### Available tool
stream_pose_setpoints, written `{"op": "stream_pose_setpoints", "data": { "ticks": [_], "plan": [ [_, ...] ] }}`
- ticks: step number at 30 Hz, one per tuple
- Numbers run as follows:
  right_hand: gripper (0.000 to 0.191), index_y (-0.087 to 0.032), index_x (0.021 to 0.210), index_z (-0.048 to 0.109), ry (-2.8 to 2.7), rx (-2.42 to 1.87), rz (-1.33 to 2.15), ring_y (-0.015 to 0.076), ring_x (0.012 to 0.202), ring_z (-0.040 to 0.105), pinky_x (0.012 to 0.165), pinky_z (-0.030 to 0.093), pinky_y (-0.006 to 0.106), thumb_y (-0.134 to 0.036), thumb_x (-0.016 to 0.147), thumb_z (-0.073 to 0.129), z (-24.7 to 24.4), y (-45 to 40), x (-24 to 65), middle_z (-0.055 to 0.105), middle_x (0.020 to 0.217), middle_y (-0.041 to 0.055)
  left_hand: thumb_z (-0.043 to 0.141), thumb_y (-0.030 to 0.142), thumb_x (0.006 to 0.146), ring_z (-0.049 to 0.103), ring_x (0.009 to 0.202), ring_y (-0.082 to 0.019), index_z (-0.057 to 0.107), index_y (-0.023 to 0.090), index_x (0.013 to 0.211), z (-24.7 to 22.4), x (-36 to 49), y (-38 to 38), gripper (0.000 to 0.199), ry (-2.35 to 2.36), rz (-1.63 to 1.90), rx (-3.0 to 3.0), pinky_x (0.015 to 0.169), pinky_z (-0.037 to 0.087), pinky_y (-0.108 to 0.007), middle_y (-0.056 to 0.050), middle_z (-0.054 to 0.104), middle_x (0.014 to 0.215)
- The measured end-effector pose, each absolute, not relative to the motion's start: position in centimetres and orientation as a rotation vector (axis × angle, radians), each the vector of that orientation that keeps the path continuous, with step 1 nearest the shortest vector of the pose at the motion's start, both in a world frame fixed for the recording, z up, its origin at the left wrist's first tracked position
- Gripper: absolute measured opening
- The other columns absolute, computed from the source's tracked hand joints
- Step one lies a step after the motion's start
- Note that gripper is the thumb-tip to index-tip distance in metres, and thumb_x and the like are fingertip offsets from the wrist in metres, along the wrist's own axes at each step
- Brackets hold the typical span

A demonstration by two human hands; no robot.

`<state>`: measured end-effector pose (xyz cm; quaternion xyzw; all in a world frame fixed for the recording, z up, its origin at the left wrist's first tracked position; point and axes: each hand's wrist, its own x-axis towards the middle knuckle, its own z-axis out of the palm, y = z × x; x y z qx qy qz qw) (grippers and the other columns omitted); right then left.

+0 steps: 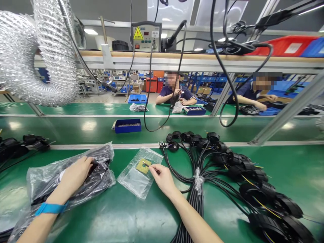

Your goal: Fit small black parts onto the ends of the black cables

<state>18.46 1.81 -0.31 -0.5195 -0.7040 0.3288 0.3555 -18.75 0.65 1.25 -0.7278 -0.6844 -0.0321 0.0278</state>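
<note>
Centrally, the right hand (162, 179) pinches a slim tool (157, 171); pushing could slide the unheld yellow pad (141, 168); left hand (76, 173): hold unclear.

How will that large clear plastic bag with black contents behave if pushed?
The clear plastic bag would probably crumple, its film being slack and wrinkled. The black contents should add weight, and the glossy green tabletop may let it slide.
</note>
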Motion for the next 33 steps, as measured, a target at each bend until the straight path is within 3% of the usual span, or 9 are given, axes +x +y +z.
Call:
{"op": "stream_pose_setpoints", "data": {
  "ticks": [3,5,9,12,15,22,29,33],
  "plan": [
    [0.026,-0.017,0.086,0.067,-1.843,-1.248,0.886,0.0128,0.073,0.055,0.068,0.04,0.024,-0.034,0.091,0.049,0.0,1.4,18.4,0.063,0.083,0.0036,0.03,0.033,0.095,0.05,0.103,-0.025,0.051,0.012,0.119,2.7,-15.9,0.8,0.038,-2.104,-0.549,-2.117,0.088,0.04,-0.036,-0.013,0.053,0.109],
    [0.024,-0.016,0.088,0.065,-1.849,-1.183,0.902,0.0124,0.072,0.054,0.067,0.039,0.024,-0.033,0.091,0.05,0.1,1.3,18.4,0.061,0.082,0.0038,0.039,0.035,0.094,0.051,0.106,-0.021,0.056,0.014,0.111,3.3,-12.1,1.1,0.032,-2.09,-1.07,-2.268,0.095,0.039,-0.032,-0.01,0.054,0.111],
    [0.022,-0.015,0.09,0.064,-1.808,-1.137,0.934,0.0121,0.074,0.054,0.067,0.04,0.023,-0.033,0.091,0.051,0.1,1.3,18.3,0.06,0.084,0.0041,0.052,0.039,0.09,0.058,0.09,-0.015,0.059,0.014,0.114,2.2,-3.9,2.0,0.035,-2.268,-1.975,-2.792,0.087,0.045,-0.029,-0.009,0.058,0.108],
    [0.022,-0.016,0.088,0.066,-1.809,-1.128,0.949,0.0118,0.074,0.055,0.067,0.04,0.023,-0.034,0.091,0.052,0.1,1.4,18.3,0.061,0.083,0.0039,0.059,0.036,0.086,0.058,0.081,-0.013,0.057,0.008,0.116,0.8,-0.6,2.3,0.041,-2.305,-2.771,-2.729,0.081,0.047,-0.029,-0.011,0.062,0.098],
    [0.022,-0.017,0.088,0.067,-1.814,-1.112,0.95,0.0118,0.075,0.056,0.067,0.041,0.023,-0.033,0.091,0.053,0.1,1.4,18.2,0.061,0.083,0.0036,0.061,0.032,0.086,0.059,0.08,-0.013,0.058,0.007,0.117,0.3,-0.2,1.9,0.04,-2.28,-3.135,-2.551,0.081,0.047,-0.029,-0.012,0.063,0.098],
    [0.022,-0.018,0.087,0.068,-1.817,-1.136,0.946,0.0113,0.07,0.054,0.06,0.038,0.023,-0.034,0.091,0.053,-0.1,1.5,18.2,0.061,0.08,0.0032,0.061,0.03,0.087,0.06,0.083,-0.016,0.06,0.008,0.117,0.1,-1.2,1.4,0.037,-2.229,-3.154,-2.58,0.083,0.047,-0.032,-0.013,0.064,0.095],
    [0.018,-0.02,0.092,0.067,-2.014,-1.099,0.666,0.0097,0.066,0.051,0.059,0.035,0.023,-0.027,0.092,0.051,-0.1,1.2,18.2,0.057,0.076,0.0015,0.06,0.034,0.086,0.058,0.08,-0.013,0.063,0.009,0.114,0.3,-2.0,1.5,0.038,-2.239,-2.388,-2.855,0.08,0.046,-0.026,-0.009,0.064,0.09],
    [0.016,-0.02,0.097,0.064,-2.198,-1.017,0.346,0.0097,0.068,0.052,0.062,0.034,0.024,-0.022,0.093,0.049,0.0,0.8,18.2,0.057,0.078,0.0008,0.063,0.037,0.084,0.06,0.076,-0.014,0.061,0.005,0.114,0.2,-2.0,1.3,0.044,-2.453,-2.368,-2.752,0.076,0.048,-0.027,-0.01,0.065,0.085]
  ]
}}
